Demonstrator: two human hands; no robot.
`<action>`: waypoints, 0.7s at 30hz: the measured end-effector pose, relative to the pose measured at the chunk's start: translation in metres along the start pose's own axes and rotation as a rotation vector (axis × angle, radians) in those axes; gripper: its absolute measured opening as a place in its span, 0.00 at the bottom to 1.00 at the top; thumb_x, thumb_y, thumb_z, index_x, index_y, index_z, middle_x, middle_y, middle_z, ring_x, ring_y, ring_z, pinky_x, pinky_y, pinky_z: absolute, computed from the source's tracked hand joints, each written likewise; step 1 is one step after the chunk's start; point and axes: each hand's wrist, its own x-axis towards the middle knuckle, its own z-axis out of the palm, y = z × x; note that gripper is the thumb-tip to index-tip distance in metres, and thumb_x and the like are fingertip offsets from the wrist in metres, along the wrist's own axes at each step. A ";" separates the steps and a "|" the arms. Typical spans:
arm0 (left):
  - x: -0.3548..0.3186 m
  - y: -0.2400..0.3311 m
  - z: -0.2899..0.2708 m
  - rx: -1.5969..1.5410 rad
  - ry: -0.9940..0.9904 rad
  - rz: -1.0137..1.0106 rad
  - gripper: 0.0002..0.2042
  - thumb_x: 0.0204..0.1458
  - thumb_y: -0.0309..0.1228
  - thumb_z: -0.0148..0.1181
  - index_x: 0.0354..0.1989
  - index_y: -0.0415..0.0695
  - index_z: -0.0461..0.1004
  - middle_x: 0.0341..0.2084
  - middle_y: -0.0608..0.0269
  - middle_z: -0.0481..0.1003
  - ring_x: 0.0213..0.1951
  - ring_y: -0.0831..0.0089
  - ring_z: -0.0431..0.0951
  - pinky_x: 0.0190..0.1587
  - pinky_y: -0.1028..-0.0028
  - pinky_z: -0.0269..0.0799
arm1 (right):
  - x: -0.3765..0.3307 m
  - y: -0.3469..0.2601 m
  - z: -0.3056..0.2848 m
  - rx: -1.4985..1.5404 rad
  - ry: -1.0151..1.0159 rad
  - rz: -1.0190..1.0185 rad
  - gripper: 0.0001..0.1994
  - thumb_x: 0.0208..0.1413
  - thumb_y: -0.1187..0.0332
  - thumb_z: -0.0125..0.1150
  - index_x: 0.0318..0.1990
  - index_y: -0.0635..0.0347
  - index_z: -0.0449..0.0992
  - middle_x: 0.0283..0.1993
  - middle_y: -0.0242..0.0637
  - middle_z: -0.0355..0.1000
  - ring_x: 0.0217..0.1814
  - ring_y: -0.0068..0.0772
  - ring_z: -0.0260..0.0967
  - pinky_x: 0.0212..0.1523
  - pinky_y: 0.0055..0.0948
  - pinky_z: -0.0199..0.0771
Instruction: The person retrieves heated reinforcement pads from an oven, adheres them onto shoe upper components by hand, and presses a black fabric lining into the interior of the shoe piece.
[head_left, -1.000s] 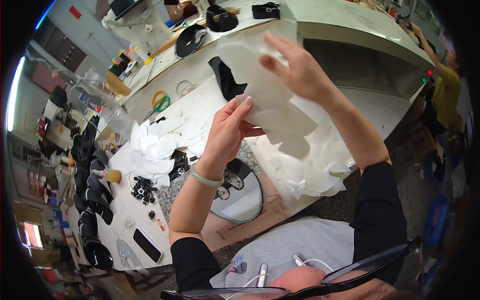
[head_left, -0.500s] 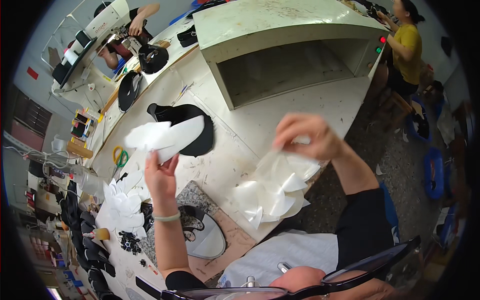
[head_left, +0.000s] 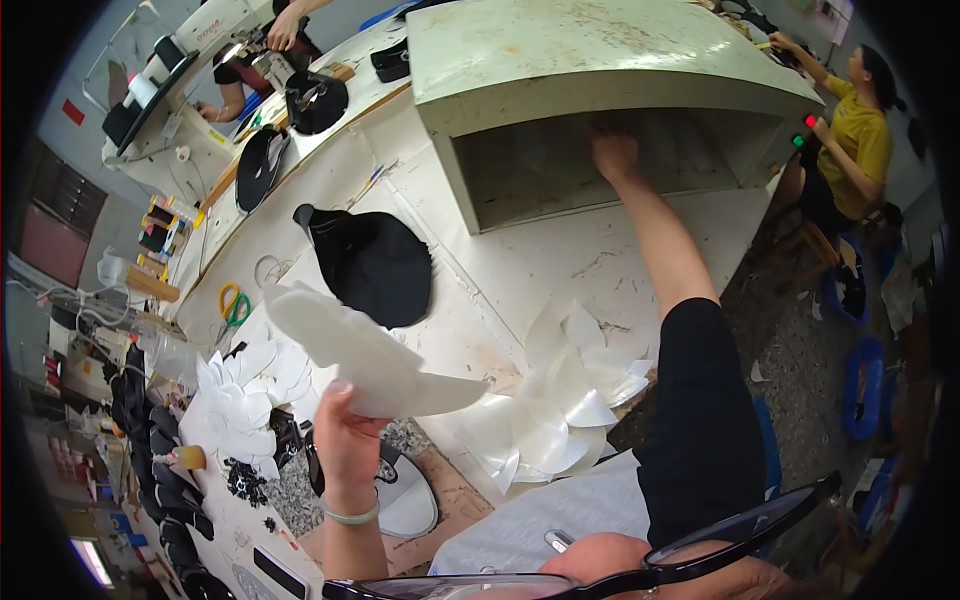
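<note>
One pile of white cut pieces (head_left: 240, 405) lies far left on the bench (head_left: 520, 270). The left hand (head_left: 345, 440) grips one curved white sheet (head_left: 365, 355), held raised. One black piece (head_left: 375, 265) lies behind. The right hand (head_left: 613, 155) reaches into one open box (head_left: 560, 60); its grip cannot be told.

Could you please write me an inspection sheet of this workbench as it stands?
Surface: worn, scuffed white workbench.
Job's things: curved white translucent plastic piece held up; loose heap of similar pieces at the near edge.
Clutter: black fabric cap part, green-handled scissors, white cut pieces.
Grippers: left hand grips the piece; right hand reaches into the open-fronted pale green box.
Cables: nothing seen.
Surroundings: person in yellow shirt seated right.
</note>
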 end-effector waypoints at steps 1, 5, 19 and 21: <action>-0.006 -0.003 0.001 -0.003 0.039 0.012 0.19 0.55 0.32 0.46 0.53 0.37 0.66 0.47 0.54 0.74 0.48 0.63 0.76 0.46 0.63 0.76 | 0.006 -0.016 -0.007 0.032 -0.006 -0.024 0.10 0.51 0.63 0.55 0.40 0.50 0.76 0.37 0.41 0.75 0.42 0.44 0.74 0.38 0.46 0.75; -0.008 -0.009 0.028 0.088 0.071 -0.044 0.16 0.54 0.22 0.48 0.51 0.33 0.67 0.45 0.55 0.74 0.47 0.66 0.76 0.46 0.66 0.75 | 0.005 0.000 -0.009 0.220 -0.675 -0.028 0.16 0.47 0.65 0.56 0.45 0.56 0.76 0.48 0.46 0.73 0.50 0.49 0.71 0.50 0.44 0.71; -0.027 -0.041 0.055 0.034 -0.157 -0.013 0.15 0.61 0.28 0.49 0.55 0.36 0.64 0.46 0.59 0.73 0.46 0.75 0.75 0.52 0.71 0.72 | -0.097 -0.208 -0.311 1.059 -0.187 -0.639 0.10 0.45 0.74 0.65 0.36 0.64 0.75 0.39 0.43 0.73 0.36 0.42 0.72 0.39 0.32 0.74; -0.029 -0.046 0.054 0.107 -0.133 0.045 0.15 0.61 0.27 0.48 0.55 0.35 0.64 0.45 0.60 0.73 0.45 0.76 0.74 0.51 0.73 0.71 | -0.096 -0.205 -0.317 1.110 -0.237 -0.661 0.10 0.45 0.74 0.64 0.36 0.64 0.76 0.38 0.43 0.74 0.35 0.42 0.72 0.37 0.32 0.74</action>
